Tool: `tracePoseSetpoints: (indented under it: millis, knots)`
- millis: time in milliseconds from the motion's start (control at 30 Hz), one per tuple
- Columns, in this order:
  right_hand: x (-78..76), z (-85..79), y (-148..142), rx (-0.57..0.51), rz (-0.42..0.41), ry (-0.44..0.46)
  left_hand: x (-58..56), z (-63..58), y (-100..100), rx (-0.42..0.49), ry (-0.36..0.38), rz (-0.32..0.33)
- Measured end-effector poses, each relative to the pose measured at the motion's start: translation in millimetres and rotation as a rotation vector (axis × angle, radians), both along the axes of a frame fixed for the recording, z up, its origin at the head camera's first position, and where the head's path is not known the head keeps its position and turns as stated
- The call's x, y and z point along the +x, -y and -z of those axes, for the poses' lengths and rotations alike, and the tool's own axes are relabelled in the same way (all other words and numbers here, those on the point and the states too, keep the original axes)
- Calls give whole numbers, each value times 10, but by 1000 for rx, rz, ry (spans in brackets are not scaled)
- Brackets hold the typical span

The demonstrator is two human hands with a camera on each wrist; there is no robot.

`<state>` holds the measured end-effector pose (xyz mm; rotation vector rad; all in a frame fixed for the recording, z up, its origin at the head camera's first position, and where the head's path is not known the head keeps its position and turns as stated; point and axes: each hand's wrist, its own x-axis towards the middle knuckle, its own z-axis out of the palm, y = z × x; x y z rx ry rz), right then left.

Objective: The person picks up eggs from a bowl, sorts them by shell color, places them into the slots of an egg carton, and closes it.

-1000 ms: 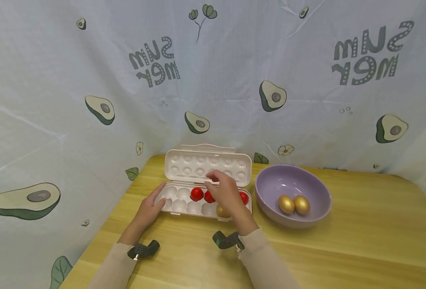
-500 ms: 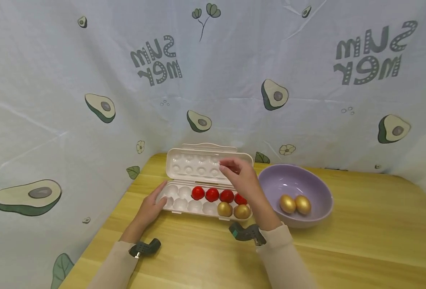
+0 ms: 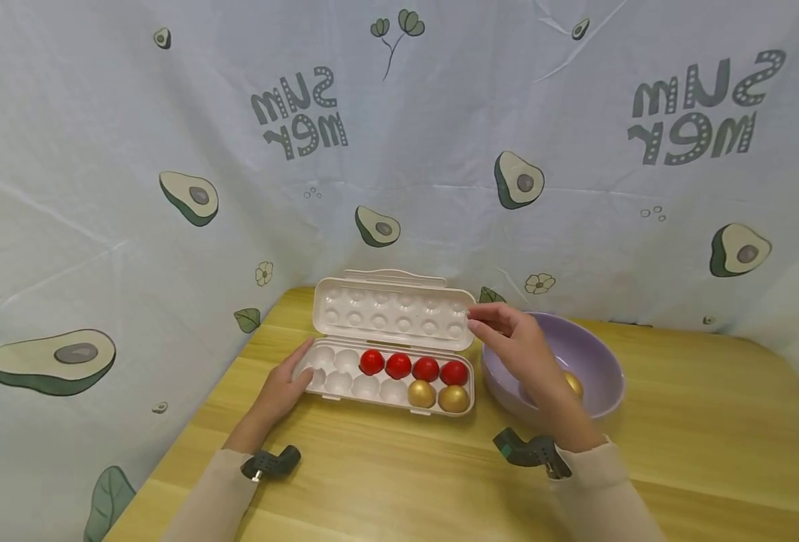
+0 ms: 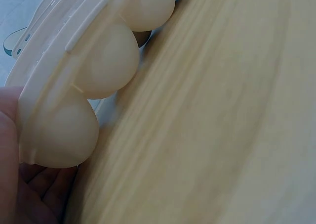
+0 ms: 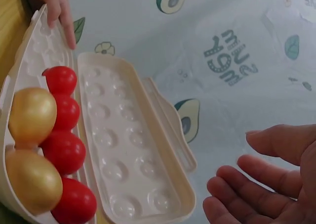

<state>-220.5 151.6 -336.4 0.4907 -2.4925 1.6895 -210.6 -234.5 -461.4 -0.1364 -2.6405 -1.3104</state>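
Note:
A white plastic egg box (image 3: 366,388) lies with its lid (image 3: 394,312) raised at the back. Several glossy red balls (image 3: 399,366), about egg-sized, fill the right part of its back row. Two golden eggs (image 3: 421,393) sit at the right end of the front row. My left hand (image 3: 281,391) grips the box's left end; in the left wrist view its thumb (image 4: 7,135) lies at the rim with fingers underneath. With loosely bent fingers and nothing held, my right hand (image 5: 261,184) hovers over the left side of a purple bowl (image 3: 599,361).
Inside the bowl, one golden egg (image 3: 573,384) shows beside my right forearm; the hand and arm cover the rest. The wooden table (image 3: 711,406) runs far to the right. A printed cloth (image 3: 440,135) hangs behind it.
My right hand has moved right, from above the egg box to over the bowl, uncovering the red balls and golden eggs. The left hand has kept its place on the box.

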Motion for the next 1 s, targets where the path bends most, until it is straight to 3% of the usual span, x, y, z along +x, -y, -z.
tracePoseSetpoints:
  millis: [267,767,1000]
  knots:
    - [-1,9,-388,160,47,6,12,16,9,5,-10,6]
    - [-16,33,-823,417,-11,7,13,-55,-5,6,-9,20]
    - [-22,98,-929,439,-77,57,51,-79,5,12,7,8]
